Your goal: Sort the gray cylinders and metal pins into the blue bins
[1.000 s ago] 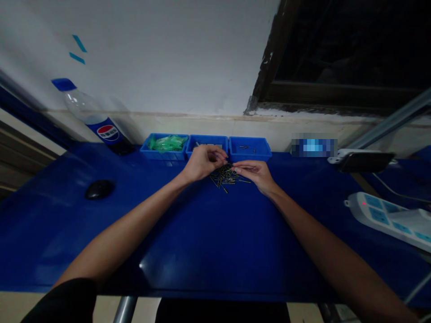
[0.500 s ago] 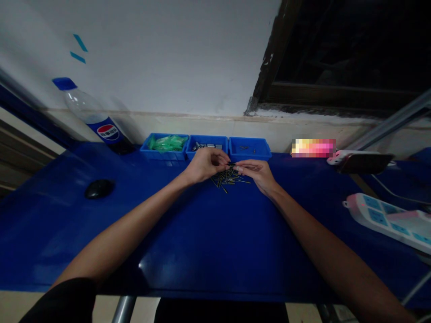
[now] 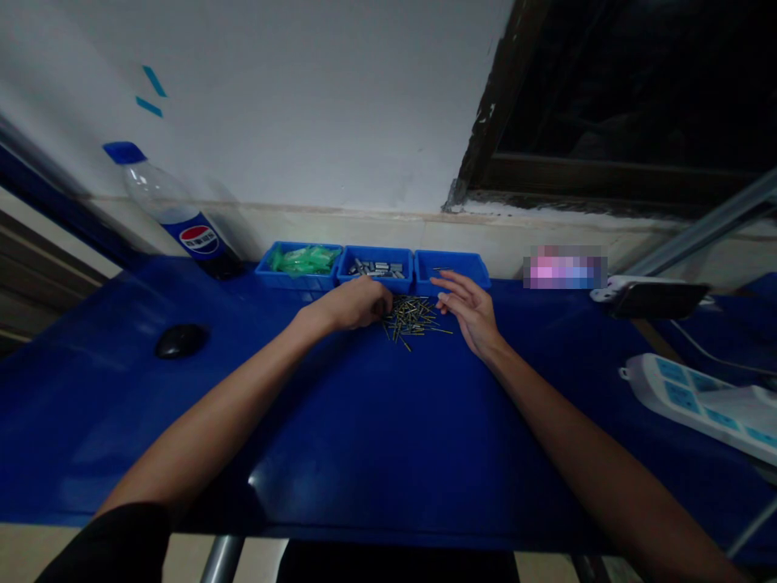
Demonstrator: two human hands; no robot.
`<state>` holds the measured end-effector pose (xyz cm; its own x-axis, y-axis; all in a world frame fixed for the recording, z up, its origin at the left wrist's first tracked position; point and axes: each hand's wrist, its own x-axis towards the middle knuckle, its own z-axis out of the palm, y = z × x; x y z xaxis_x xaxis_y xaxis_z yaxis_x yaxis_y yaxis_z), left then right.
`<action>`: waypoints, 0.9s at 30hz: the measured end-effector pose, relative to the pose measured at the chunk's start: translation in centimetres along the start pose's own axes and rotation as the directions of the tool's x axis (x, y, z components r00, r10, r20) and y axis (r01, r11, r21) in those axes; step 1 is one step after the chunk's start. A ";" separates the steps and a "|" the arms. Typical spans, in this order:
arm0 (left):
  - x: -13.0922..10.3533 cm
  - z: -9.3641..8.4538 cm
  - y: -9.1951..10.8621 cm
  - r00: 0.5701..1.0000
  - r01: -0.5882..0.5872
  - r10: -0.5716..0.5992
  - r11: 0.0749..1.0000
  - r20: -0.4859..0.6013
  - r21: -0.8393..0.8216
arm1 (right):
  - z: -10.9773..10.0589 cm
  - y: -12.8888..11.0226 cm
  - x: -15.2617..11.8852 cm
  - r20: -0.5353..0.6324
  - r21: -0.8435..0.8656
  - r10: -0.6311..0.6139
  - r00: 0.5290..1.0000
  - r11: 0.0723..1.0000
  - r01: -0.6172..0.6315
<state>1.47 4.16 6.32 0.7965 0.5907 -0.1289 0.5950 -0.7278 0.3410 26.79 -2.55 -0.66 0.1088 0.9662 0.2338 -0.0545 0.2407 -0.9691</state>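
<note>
On the blue table a loose pile of thin, brass-and-grey metal pins (image 3: 413, 317) lies between my hands. My left hand (image 3: 363, 303) is at the pile's left edge, its fingers curled together and low; whatever they pinch is hidden. At the right side of the pile my right hand (image 3: 470, 312) is raised slightly, fingers spread and thumb apart, with no piece discernible in it. Behind the pile, the middle blue bin (image 3: 376, 283) holds several short silvery metal cylinders. The right blue bin (image 3: 452, 279), just beyond my right fingers, has a few thin pieces in it.
The left blue bin (image 3: 297, 282) contains green plastic bags (image 3: 309, 260). A cola bottle (image 3: 197, 235) and a black mouse (image 3: 179, 341) are at left. On the right are a phone (image 3: 660, 300) on a white stand and a power strip (image 3: 692, 397). A wall rises behind the bins.
My hands, which met above the pile, have moved apart. The left went left and down to the pile's edge; the right's fingers have spread. More of the pile and middle bin now shows.
</note>
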 end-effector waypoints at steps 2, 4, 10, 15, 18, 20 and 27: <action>0.0 0.0 -0.1 1.000 -0.007 0.007 1.000 -0.002 -0.013 | 0.0 0.0 0.0 0.009 0.012 0.000 1.000 1.000 0.000; -0.1 -0.1 -0.4 0.999 -0.033 0.032 0.999 -0.025 -0.021 | 0.0 -0.1 -0.1 0.011 0.016 0.003 1.000 1.000 -0.003; 0.0 0.3 -1.0 0.995 -0.079 0.074 0.993 -0.063 -0.085 | 0.1 -0.4 0.0 0.014 0.005 0.023 1.000 1.000 -0.024; 0.0 0.6 -1.0 0.997 -0.074 0.073 0.995 -0.025 -0.059 | 0.1 -0.4 0.0 0.013 -0.005 0.029 0.999 1.000 -0.029; -0.3 0.1 -0.9 0.996 -0.091 0.090 0.995 -0.026 -0.033 | 0.1 -0.3 0.1 0.016 0.024 0.027 1.000 0.999 -0.027; -0.5 -0.4 -0.9 0.995 -0.097 0.096 0.995 -0.038 -0.037 | 0.0 -0.2 0.1 0.026 0.050 0.021 0.999 0.999 -0.022; 0.0 -0.6 0.1 0.941 -0.174 0.095 0.959 -0.326 -0.222 | 0.0 0.0 0.0 0.082 0.002 0.023 0.996 1.000 -0.023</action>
<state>1.46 4.30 6.95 0.7708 0.5999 0.2145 0.4086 -0.7238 0.5561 26.79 -2.52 -0.66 0.0260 0.9757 0.2174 -0.0585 0.2186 -0.9741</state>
